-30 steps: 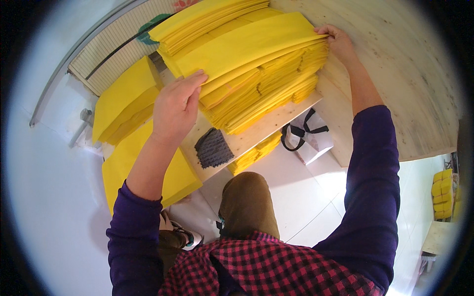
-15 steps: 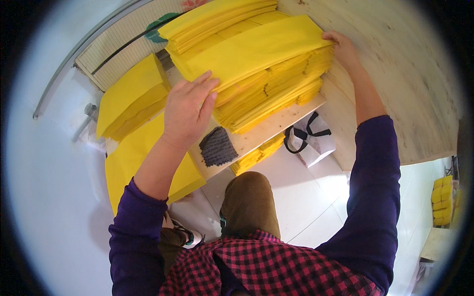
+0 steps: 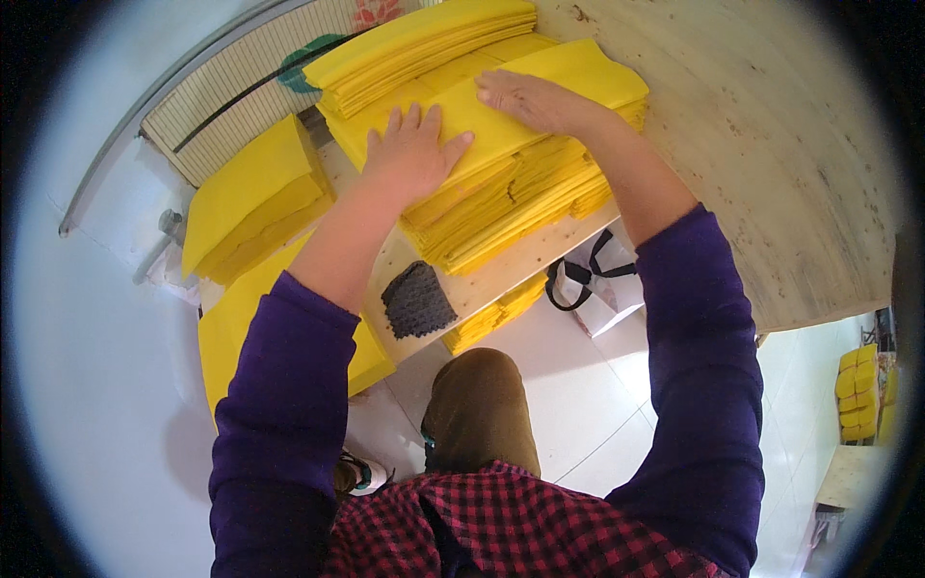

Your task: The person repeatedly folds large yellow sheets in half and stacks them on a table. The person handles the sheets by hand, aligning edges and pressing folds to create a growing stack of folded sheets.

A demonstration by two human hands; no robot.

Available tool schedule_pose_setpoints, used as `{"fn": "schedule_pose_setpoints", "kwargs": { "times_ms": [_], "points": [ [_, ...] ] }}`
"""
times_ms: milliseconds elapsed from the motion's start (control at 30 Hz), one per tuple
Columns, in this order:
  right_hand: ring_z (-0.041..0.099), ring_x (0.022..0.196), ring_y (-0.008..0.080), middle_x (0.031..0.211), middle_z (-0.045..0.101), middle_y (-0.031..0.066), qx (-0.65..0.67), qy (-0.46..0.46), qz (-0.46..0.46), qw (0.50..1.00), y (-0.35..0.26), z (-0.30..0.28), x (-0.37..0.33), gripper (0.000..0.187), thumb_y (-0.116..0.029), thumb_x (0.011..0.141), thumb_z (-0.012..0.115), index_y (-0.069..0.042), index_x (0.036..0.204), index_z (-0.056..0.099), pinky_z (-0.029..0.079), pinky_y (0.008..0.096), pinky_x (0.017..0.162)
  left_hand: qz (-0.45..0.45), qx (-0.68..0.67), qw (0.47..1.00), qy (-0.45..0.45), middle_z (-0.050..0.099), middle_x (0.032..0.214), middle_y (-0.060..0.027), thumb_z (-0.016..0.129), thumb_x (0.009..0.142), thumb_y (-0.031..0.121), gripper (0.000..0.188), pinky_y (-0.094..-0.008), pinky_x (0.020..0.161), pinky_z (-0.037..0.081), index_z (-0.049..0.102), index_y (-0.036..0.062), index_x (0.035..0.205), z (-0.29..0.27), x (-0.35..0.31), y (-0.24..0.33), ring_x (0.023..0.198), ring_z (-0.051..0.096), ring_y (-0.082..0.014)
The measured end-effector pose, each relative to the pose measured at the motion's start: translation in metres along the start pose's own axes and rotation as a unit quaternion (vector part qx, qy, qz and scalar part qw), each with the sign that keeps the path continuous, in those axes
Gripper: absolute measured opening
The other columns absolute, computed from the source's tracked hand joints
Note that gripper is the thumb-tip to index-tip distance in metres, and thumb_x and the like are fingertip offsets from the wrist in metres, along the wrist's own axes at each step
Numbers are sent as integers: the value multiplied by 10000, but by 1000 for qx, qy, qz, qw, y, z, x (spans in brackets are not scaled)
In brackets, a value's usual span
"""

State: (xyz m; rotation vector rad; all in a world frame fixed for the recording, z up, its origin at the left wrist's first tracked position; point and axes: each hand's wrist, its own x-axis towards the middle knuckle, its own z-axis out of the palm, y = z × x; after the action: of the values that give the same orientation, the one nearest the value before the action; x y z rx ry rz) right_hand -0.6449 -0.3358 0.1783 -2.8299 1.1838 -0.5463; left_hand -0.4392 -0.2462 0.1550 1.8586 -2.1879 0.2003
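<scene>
Dark grey textured cloth (image 3: 417, 300) lies on wooden board (image 3: 489, 281). Behind it, same board: stack of yellow sheets (image 3: 511, 197). Left hand (image 3: 410, 159) on top, fingers spread; right hand (image 3: 530, 102) flattened there, fingers together. Beyond: second yellow pile (image 3: 424, 48).

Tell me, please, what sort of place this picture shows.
Probably a small workshop or storeroom. A big stack of flat yellow pieces lies on a wooden board, with another yellow pile at the left and yellow bundles at the far right.
</scene>
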Motion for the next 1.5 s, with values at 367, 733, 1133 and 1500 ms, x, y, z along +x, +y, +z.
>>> {"fn": "schedule_pose_setpoints", "kwargs": {
  "times_ms": [367,733,1133,1500],
  "points": [
    [273,1387,274,1491,319,118,-121,11,175,977,124,-6,-5,695,-577,943,300,-81,1428,348,211,370,1133,-31,-12,999,-26,234,1519,-151,310,917,636,770,-593,1095,175,270,84,1453,13,-9,1,1411,193,-335],
    [334,1344,314,1440,369,198,-99,23,137,985,130,-20,-5,744,-577,946,311,30,1370,389,240,351,1122,-35,-56,998,-18,243,1517,-149,341,925,595,729,-574,1111,143,292,92,1450,4,-9,-5,1418,184,-309],
    [462,1252,255,1353,504,136,-60,115,126,983,58,-53,-37,501,-400,966,444,-26,1292,510,332,324,1051,30,-92,985,140,350,1458,-182,434,938,484,592,-586,1099,156,425,90,1380,-31,-73,-61,1383,273,-322],
    [539,1163,262,1225,590,136,243,165,-97,951,-194,28,-115,369,-302,944,518,-63,1220,577,391,350,999,-141,-174,963,148,570,1226,-172,509,937,212,304,-371,997,380,584,33,1172,-27,-306,-223,1187,500,-325]
  ]
}}
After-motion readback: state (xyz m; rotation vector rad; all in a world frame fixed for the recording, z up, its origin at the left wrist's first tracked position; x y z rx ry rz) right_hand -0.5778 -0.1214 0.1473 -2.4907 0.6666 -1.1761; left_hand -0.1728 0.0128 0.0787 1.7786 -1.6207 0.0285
